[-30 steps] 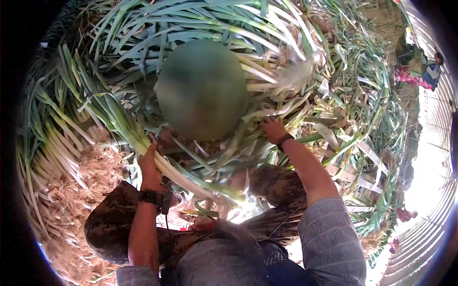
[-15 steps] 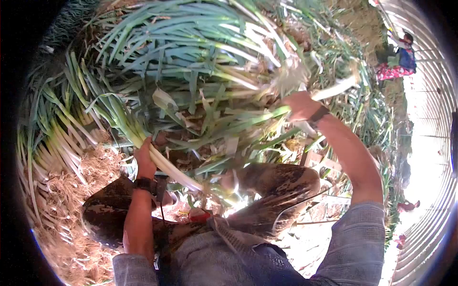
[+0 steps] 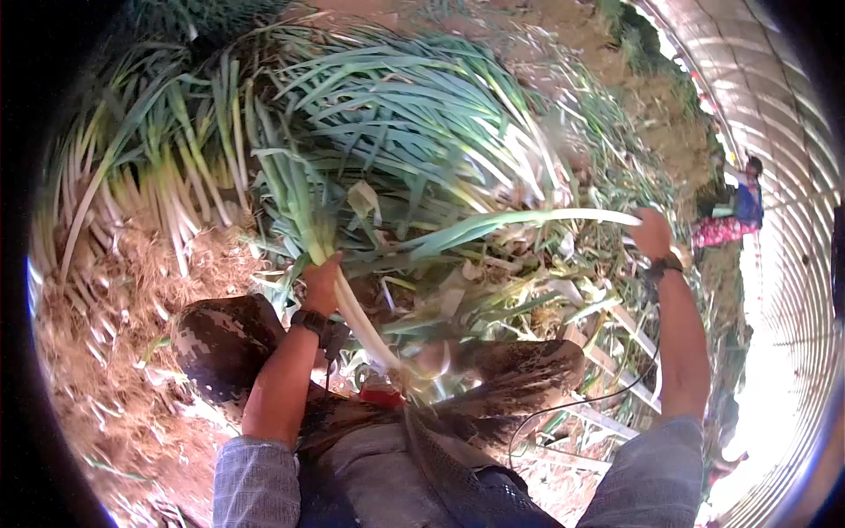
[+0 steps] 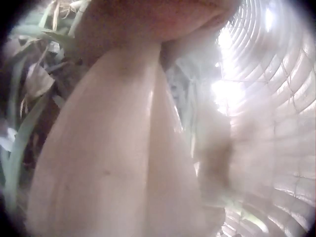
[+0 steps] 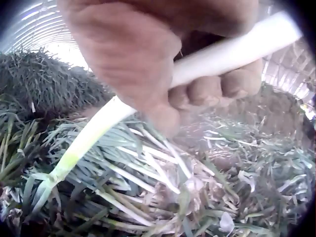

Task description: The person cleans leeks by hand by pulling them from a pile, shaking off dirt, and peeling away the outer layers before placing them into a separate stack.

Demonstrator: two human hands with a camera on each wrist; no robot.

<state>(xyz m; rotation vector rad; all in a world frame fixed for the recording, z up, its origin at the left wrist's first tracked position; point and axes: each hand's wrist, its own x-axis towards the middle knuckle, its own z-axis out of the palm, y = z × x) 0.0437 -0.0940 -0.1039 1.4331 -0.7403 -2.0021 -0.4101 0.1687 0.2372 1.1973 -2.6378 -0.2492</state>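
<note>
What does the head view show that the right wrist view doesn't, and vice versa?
Head only: the left hand gripping a leek bundle, and a distant person. Right wrist only: fingers curled round a white stalk, close up. Both: the right hand holding one leek over the leek pile.

We are in a farm polytunnel: its ribbed, arched cover (image 3: 792, 123) curves overhead, harvested green onions (image 3: 396, 114) lie heaped on bare soil (image 3: 673, 123), and another worker (image 3: 738, 214) crouches farther along.
</note>
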